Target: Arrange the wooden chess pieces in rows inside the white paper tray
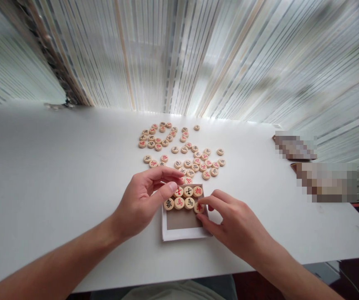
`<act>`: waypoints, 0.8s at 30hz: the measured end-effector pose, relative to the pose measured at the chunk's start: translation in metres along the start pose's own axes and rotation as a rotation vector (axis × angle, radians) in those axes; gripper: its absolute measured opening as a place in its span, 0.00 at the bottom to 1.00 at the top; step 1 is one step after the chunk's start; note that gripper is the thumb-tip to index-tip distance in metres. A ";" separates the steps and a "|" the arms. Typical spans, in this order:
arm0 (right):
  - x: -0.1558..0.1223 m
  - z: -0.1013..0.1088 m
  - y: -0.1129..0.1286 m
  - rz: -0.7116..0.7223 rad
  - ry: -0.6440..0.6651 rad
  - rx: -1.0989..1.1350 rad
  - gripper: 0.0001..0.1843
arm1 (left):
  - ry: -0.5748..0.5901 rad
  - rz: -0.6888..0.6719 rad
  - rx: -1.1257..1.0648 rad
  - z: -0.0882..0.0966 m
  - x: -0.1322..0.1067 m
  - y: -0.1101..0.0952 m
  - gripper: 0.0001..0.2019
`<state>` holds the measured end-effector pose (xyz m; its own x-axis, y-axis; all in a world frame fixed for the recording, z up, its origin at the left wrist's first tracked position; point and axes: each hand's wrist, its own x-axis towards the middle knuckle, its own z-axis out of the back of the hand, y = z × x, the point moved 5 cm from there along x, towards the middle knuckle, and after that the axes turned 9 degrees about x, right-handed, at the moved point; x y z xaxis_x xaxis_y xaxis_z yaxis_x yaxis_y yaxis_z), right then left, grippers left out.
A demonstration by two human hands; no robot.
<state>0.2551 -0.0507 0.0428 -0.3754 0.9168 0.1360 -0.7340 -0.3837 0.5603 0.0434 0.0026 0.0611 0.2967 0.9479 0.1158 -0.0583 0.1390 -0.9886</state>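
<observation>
A shallow white box [185,236] with a brown inside lies in front of me. Two rows of round wooden Chinese chess pieces, such as a black piece [188,191] and a red piece [179,203], fill its far part. My right hand [227,214] pinches a red-marked chess piece [199,208] between thumb and fingertips at the box's right side, at the end of the second row. Over the far left corner hovers my left hand [149,196], thumb and fingers apart, partly covering the first row. Nothing shows in its grasp.
Many loose chess pieces [202,167] with red or black characters are scattered beyond the box on the white table [57,175]. Striped string curtains [154,54] hang along the table's far edge. Two blurred-out items [326,181] stand at the right.
</observation>
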 end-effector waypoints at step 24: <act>0.006 -0.006 -0.006 -0.001 0.004 -0.009 0.07 | 0.014 0.016 0.022 -0.001 0.000 0.001 0.08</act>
<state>0.2539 -0.0434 0.0350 -0.3768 0.9167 0.1327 -0.7395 -0.3840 0.5528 0.0439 0.0023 0.0599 0.3085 0.9461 0.0987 -0.0840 0.1304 -0.9879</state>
